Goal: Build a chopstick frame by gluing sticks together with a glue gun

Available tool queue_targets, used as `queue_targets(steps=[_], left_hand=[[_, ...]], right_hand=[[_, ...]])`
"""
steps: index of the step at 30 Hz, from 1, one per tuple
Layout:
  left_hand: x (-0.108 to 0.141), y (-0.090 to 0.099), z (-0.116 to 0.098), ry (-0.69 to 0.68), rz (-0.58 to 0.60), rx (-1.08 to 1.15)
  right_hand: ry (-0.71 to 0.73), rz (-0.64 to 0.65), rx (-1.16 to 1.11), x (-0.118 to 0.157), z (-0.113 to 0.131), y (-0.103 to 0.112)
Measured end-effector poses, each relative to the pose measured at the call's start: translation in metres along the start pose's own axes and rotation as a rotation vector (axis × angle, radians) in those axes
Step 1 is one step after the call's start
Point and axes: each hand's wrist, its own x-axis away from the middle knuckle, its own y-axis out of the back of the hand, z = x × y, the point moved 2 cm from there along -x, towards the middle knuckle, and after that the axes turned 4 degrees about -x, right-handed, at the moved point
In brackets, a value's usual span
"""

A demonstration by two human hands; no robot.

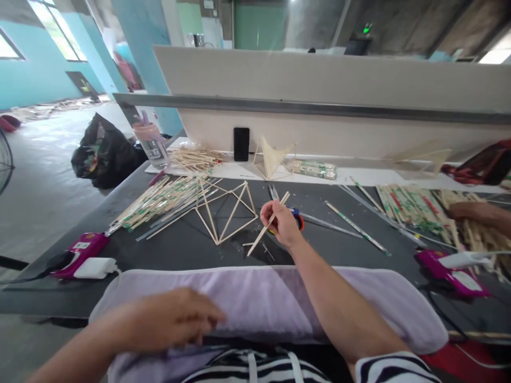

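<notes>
Pinching a stick in the right hand, with thumb and fingers clamped together on its upper half. Looks doubled at the far end, perhaps with another alongside. Slants lengthwise from far right to near left, pointing with the short end up past the fingers, away from the body, and with the longer end down toward the near edge of the table. Cannot tell whether touching the surface there. Ends close to an offcut, left of the grip and slightly nearer.

Just left of the grip, see a frame of like sticks, with one corner close to the fingertips. Under the grip and to its right, see a tool with a blue part, partly covered by the hand. Beyond the grip, find a model and, left of that, a phone. Nearer than the grip and to its left, note the left hand over a towel, too blurred to judge as spread or closed. Far right of the grip, note another person's hand over loose sticks.
</notes>
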Motion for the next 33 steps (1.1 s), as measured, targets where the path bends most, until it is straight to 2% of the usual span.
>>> queue_targets(steps=[1,2,4,6,9,13,19,23,28,31,33], left_hand=[[-0.014,0.012,-0.010,-0.012,0.047,-0.025],[-0.031,0.023,-0.019,-0.011,0.005,-0.048],[-0.068,0.035,-0.028,-0.038,-0.180,-0.116],[-0.101,0.031,-0.026,-0.110,-0.293,-0.171],[-0.128,0.010,-0.007,-0.051,-0.230,-0.087],[-0.133,-0.005,0.017,0.116,-0.123,0.288],[-0.136,-0.001,0.028,0.179,-0.253,0.455],[-0.138,0.000,0.032,0.152,-0.274,0.525],[-0.137,0.009,0.034,0.132,-0.369,0.486],[-0.137,0.015,0.034,0.131,-0.427,0.448],[-0.136,0.019,0.034,0.083,-0.481,0.455]], right_hand=[[-0.012,0.005,0.011,0.001,-0.002,-0.001],[-0.024,0.012,0.015,0.002,-0.003,-0.002],[-0.048,0.050,0.013,0.003,-0.007,-0.004],[-0.077,0.110,0.006,0.006,-0.009,-0.007],[-0.118,0.205,0.005,0.009,-0.012,-0.013],[-0.167,0.270,0.009,0.010,-0.015,-0.019],[-0.183,0.293,0.109,0.008,-0.020,-0.023],[-0.207,0.265,0.133,0.005,-0.025,-0.020],[-0.130,0.120,0.152,0.002,-0.019,-0.011],[0.016,0.001,0.195,0.003,-0.009,-0.004],[0.136,-0.099,0.276,0.005,-0.003,0.002]])
